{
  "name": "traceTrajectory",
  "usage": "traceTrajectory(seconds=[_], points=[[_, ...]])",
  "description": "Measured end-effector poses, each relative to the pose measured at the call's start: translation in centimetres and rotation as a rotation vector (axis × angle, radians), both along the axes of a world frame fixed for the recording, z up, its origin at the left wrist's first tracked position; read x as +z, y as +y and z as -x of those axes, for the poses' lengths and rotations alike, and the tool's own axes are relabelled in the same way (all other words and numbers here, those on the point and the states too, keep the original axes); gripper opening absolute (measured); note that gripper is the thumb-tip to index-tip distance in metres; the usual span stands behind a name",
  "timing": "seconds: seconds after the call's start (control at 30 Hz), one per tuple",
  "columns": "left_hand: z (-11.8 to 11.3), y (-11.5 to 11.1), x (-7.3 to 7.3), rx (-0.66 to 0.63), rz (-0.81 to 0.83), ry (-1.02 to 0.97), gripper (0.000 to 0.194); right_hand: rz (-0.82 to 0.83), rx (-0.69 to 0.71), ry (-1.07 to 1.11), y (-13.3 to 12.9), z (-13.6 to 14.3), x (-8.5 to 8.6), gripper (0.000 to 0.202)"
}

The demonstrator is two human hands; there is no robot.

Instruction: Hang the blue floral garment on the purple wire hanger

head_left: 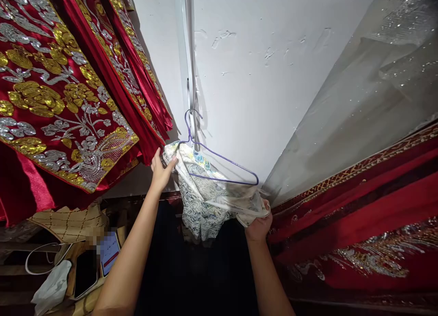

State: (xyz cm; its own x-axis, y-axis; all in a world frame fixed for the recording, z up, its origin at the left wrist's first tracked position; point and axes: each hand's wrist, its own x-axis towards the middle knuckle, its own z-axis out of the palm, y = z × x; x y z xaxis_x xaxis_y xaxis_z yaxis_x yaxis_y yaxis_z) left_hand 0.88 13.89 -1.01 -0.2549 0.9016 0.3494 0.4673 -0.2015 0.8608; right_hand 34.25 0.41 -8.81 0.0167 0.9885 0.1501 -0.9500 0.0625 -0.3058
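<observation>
A purple clothes hanger (230, 159) hangs by its hook near a metal upright on the white wall. A light garment (201, 211) with a blue and yellow floral pattern drapes from its left side; the hanger's right arm is bare above the cloth. My left hand (163, 170) pinches the garment at the hanger's left end, thumb in front and fingers at the edge. Lower down on the right, my right hand (260, 222) grips the garment's other edge, drawing it out past the hanger's right tip. Its fingertips are partly hidden by the cloth.
Red garments (78, 97) with gold and silver embroidery hang at left. A sheer, sparkling white fabric (369, 92) and red beaded cloth (342, 243) fill the right. Two phones (85, 272) (110, 252), a white cable (29, 261) and crumpled tissue (53, 286) lie at lower left.
</observation>
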Motion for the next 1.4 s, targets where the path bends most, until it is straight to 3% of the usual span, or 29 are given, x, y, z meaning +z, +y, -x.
traceTrajectory(seconds=[0.1,0.23,0.43,0.53,0.63,0.77,0.97,1.07,1.13,1.2,1.3,1.4], points=[[-0.3,1.0,-0.2,0.012,0.066,-0.082,0.082,-0.004,-0.084,0.205,-0.2,0.1,-0.3,0.025],[-0.9,1.7,-2.6,-0.019,0.134,-0.287,0.033,-0.077,0.044,0.375,-0.1,0.7,0.1,0.024],[-1.2,-0.1,-6.8,0.095,0.224,-0.644,0.019,0.037,0.045,0.254,-0.7,2.2,1.9,0.024],[-0.6,-2.0,-7.8,0.150,0.320,-0.851,0.013,0.099,-0.003,0.150,-0.8,2.5,2.4,0.022],[-0.2,-4.4,-7.8,0.141,0.371,-1.025,0.006,0.143,-0.033,0.051,-0.3,2.8,2.2,0.020],[-0.8,-7.9,-6.0,0.067,0.350,-1.186,0.007,0.224,0.066,-0.169,0.6,4.1,1.7,0.018],[-3.1,-11.9,0.0,-0.211,0.259,-1.339,0.018,0.232,0.167,-0.704,-0.1,7.0,3.7,0.050],[-4.5,-13.9,2.9,-0.294,0.182,-1.130,0.027,0.162,0.183,-0.947,-1.2,8.0,5.6,0.051],[-5.6,-15.7,4.4,-0.373,0.137,-0.908,0.033,0.090,0.235,-0.972,-1.8,8.7,6.7,0.051],[-7.0,-17.7,5.7,-0.525,0.121,-0.628,0.032,0.072,0.310,-0.888,-2.2,9.2,7.6,0.058],[-8.7,-20.5,7.2,-0.783,0.111,-0.201,0.023,0.172,0.427,-0.701,-2.7,9.4,8.3,0.066],[-9.0,-21.6,8.1,-0.800,0.040,-0.014,0.027,0.220,0.432,-0.622,-3.1,9.0,8.7,0.066]])
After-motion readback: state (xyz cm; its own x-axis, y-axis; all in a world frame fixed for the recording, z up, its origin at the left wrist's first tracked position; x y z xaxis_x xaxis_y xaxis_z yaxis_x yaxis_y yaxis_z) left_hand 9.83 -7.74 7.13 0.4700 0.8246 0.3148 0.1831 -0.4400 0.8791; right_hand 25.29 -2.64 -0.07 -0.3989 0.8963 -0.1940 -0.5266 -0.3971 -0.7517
